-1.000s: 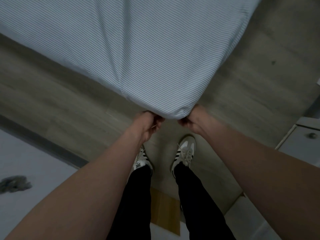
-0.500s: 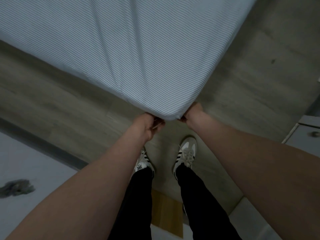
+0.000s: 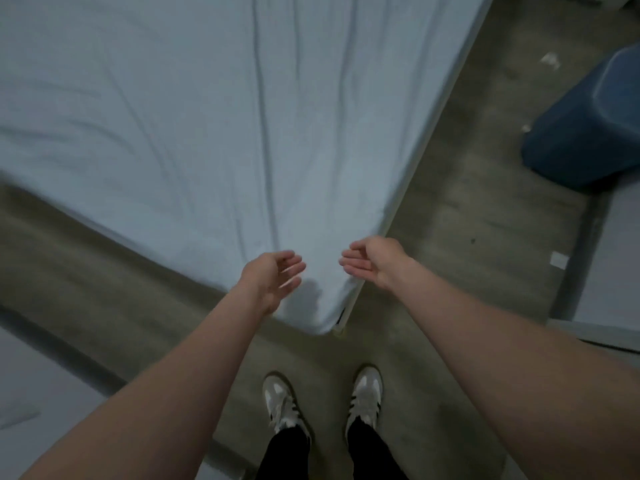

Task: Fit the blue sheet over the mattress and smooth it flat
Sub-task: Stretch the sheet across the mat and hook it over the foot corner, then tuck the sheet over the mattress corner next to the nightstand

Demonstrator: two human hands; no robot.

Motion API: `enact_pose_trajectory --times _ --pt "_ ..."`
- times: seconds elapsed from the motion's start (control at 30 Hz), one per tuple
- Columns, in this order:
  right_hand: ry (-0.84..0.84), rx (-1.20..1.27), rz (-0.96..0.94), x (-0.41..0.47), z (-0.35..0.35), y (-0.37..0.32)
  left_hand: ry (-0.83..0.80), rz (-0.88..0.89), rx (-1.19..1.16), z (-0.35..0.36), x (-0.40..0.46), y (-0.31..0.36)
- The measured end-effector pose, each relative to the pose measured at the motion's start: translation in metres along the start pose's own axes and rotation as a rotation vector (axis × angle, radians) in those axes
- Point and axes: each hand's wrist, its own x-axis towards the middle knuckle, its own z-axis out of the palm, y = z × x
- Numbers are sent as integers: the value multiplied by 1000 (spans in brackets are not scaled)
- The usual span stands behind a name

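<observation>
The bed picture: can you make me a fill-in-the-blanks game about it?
1. Both hands, left hand and right hand, are ____, holding nothing.
2. The sheet covers the mattress corner but still has long ____ in it.
3. The person's two ____ stand on the floor below the corner.
4. The bin at the right is ____ in colour.

Missing words: open; wrinkles; shoes; blue

The sheet [image 3: 207, 116] lies over the mattress corner [image 3: 322, 320] — shoes [image 3: 365, 393] before it, bin [image 3: 585, 126] right.
</observation>
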Motion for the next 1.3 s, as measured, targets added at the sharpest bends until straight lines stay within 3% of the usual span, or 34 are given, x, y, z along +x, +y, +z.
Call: enact_pose_trajectory --times 0.2,0.73,1.03,1.3 --pt "-35 -68 -245 -92 -28 -111 -173 252 168 83 -108 93" --pt "91 -32 -623 -258 -165 -322 -330 537 282 260 -280 245" --pt "156 -55 -649 -221 -240 -444 -415 550 289 393 -248 329" --pt "181 -99 -544 -121 -260 -552 -345 451 286 479 -167 405"
